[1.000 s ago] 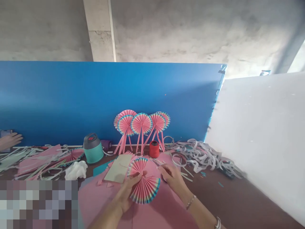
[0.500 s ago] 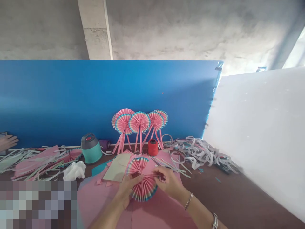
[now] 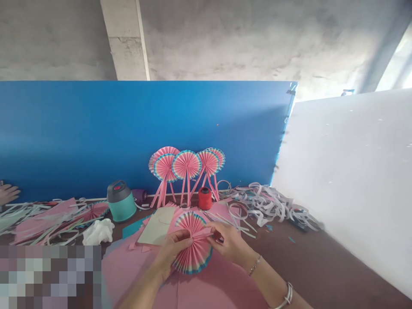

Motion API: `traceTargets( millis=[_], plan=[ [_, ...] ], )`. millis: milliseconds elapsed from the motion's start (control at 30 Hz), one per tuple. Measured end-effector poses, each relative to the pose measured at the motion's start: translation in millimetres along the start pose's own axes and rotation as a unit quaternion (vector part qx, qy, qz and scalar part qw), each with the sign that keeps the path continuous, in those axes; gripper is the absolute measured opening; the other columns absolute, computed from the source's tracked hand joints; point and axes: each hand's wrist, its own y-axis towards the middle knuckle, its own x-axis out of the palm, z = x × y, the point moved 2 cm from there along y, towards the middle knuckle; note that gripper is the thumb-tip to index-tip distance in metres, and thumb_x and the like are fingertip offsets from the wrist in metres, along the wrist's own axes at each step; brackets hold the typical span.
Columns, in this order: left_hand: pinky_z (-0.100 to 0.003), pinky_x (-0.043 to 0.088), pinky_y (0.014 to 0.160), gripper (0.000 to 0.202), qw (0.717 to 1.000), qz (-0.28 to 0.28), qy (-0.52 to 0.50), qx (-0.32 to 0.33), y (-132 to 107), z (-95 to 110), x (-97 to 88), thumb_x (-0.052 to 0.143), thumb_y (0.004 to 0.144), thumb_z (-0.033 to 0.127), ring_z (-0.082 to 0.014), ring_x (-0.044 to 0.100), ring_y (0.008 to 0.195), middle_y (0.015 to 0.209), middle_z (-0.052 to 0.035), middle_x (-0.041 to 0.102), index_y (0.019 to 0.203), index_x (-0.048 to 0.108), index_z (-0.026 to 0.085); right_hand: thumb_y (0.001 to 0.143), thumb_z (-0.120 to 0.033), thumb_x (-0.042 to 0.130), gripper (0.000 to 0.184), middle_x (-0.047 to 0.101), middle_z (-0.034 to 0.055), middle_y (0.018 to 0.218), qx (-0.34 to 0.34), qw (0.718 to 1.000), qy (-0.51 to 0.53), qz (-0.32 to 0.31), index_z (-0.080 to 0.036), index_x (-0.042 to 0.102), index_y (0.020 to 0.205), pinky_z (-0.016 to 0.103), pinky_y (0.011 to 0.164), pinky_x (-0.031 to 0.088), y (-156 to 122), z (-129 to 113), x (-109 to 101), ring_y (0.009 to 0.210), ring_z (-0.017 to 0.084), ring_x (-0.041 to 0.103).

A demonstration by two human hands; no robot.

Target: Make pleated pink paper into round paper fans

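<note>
A pleated pink paper fan (image 3: 195, 255) with a blue and cream rim is spread almost into a full circle between my hands. My left hand (image 3: 172, 251) pinches it near the centre from the left, thumb on top of the folds. On its right side my right hand (image 3: 227, 240) grips the pink paper end piece (image 3: 203, 233) that runs out from the middle, fingers closed on it. My fingertips hide part of that piece. Beneath the fan lie large pink paper sheets (image 3: 138, 274), and a cream card (image 3: 157, 225) is just beyond my left hand.
Several finished fans (image 3: 186, 165) lean against a blue panel (image 3: 128, 124). A red thread spool (image 3: 205, 198), a teal jug-like container (image 3: 121, 204), white stuffing (image 3: 98, 232) and tangled paper strips (image 3: 267, 204) surround the work. Another person's hand (image 3: 9, 194) shows at far left.
The fan has opened wider, its upper folds now reaching round to the right, where a gap was. The pink end piece shows more clearly between my hands. The view has shifted slightly.
</note>
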Motion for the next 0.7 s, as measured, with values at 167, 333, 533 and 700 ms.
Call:
traceTargets(
  millis=[167, 333, 533, 700],
  plan=[
    [-0.029, 0.05, 0.074, 0.031, 1.0, -0.004, -0.015, -0.01, -1.8, 0.3, 1.6, 0.083, 0.058, 0.025, -0.0215, 0.069, 0.078, 0.084, -0.0077, 0.074, 0.084, 0.069, 0.014, 0.077, -0.017, 0.058, 0.026, 0.066, 0.0032, 0.083, 0.056, 0.996, 0.076, 0.001, -0.02, 0.063, 0.103, 0.025, 0.059, 0.043, 0.9, 1.5, 4.1, 0.065, 0.014, 0.055],
    [-0.029, 0.05, 0.073, 0.033, 1.0, -0.004, -0.02, -0.016, -1.6, -1.2, 1.4, 0.083, 0.057, 0.025, -0.0211, 0.069, 0.076, 0.083, -0.0077, 0.074, 0.084, 0.069, 0.014, 0.075, -0.019, 0.063, 0.019, 0.065, 0.0047, 0.088, 0.074, 0.991, 0.113, 0.009, -0.019, 0.067, 0.094, 0.025, 0.06, 0.043, 2.0, -1.2, 3.9, 0.071, 0.015, 0.057],
    [-0.028, 0.049, 0.071, 0.035, 1.0, 0.02, -0.02, -0.005, -1.1, 0.3, 2.8, 0.085, 0.054, 0.025, -0.0186, 0.068, 0.071, 0.079, -0.0057, 0.073, 0.083, 0.067, 0.015, 0.078, -0.013, 0.054, 0.016, 0.064, 0.0039, 0.076, 0.035, 0.99, 0.112, 0.078, -0.017, 0.069, 0.083, 0.025, 0.062, 0.045, 2.6, -7.4, 0.1, 0.067, 0.014, 0.057],
    [-0.027, 0.05, 0.069, 0.038, 0.996, 0.066, -0.044, 0.037, 0.8, 2.9, 3.0, 0.086, 0.052, 0.028, -0.0164, 0.067, 0.068, 0.079, -0.0036, 0.071, 0.081, 0.065, 0.016, 0.078, -0.014, 0.055, 0.015, 0.063, 0.0037, 0.071, 0.061, 0.989, 0.104, 0.085, -0.017, 0.07, 0.079, 0.026, 0.06, 0.045, 3.7, -12.2, 3.9, 0.065, 0.015, 0.057]
  ],
)
